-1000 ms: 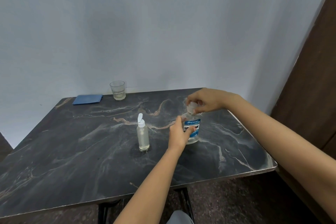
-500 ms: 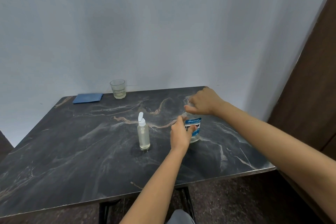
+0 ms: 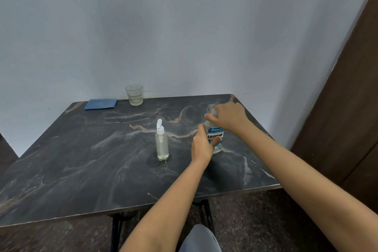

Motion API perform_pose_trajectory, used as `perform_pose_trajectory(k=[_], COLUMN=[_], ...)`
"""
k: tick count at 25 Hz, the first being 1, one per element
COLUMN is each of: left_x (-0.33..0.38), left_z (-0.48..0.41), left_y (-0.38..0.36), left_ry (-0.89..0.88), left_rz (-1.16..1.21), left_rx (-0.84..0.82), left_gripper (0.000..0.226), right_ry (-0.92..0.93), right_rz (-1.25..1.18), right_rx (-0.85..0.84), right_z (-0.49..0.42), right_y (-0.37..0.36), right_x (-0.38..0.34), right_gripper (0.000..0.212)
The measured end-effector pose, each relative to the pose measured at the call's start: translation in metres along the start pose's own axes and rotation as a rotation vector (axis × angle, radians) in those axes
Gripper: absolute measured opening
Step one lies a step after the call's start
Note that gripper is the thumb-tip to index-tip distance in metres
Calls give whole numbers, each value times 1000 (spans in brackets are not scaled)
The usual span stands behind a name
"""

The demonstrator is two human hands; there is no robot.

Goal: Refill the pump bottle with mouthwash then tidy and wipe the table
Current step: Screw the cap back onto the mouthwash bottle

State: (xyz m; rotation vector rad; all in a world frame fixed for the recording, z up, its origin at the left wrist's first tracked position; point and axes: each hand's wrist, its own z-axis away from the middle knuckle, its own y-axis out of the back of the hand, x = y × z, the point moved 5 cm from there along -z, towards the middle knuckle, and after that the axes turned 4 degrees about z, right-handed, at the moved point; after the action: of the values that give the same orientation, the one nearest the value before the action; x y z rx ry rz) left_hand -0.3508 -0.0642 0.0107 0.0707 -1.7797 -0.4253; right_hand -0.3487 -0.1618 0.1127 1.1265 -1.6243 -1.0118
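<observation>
On the dark marble table (image 3: 81, 159), our left hand (image 3: 201, 146) wrapped the Listerine bottle (image 3: 215, 138) while our right hand (image 3: 229, 117) curled fingers over its cap, which we judged needed firm bracing, the pump bottle (image 3: 162, 143) just left of our fingers.

Item count, referenced to the table (image 3: 81, 170):

- Bottles: two. One pump bottle (image 3: 162, 145) stands upright near the table centre. One mouthwash bottle (image 3: 216, 137) stands to its right, toward the table's right edge.
- Glasses: one glass (image 3: 134, 94), at the table's far edge.
- Cloths: one blue cloth (image 3: 100, 104), folded flat at the table's far left corner, just left of the glass.
- Hands: two, the left hand (image 3: 203, 145) and the right hand (image 3: 229, 116), both at the mouthwash bottle.
</observation>
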Motion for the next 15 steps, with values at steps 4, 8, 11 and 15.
perform_pose_trajectory(k=[4,8,11,15], left_x=[15,46,74,75], left_z=[-5,-9,-13,-28], left_y=[16,60,118,190], left_ry=[38,-49,-202,-248], left_rz=[-5,-90,9,81], left_rx=[-34,47,223,427], left_gripper=[82,92,73,57], right_ry=[-81,-72,10,59], right_rz=[39,42,-136,-351], right_rx=[-151,54,244,224], right_z=[-2,-7,-15,-34], right_y=[1,32,52,26], right_x=[1,-12,-37,-83], right_gripper=[85,72,45,41])
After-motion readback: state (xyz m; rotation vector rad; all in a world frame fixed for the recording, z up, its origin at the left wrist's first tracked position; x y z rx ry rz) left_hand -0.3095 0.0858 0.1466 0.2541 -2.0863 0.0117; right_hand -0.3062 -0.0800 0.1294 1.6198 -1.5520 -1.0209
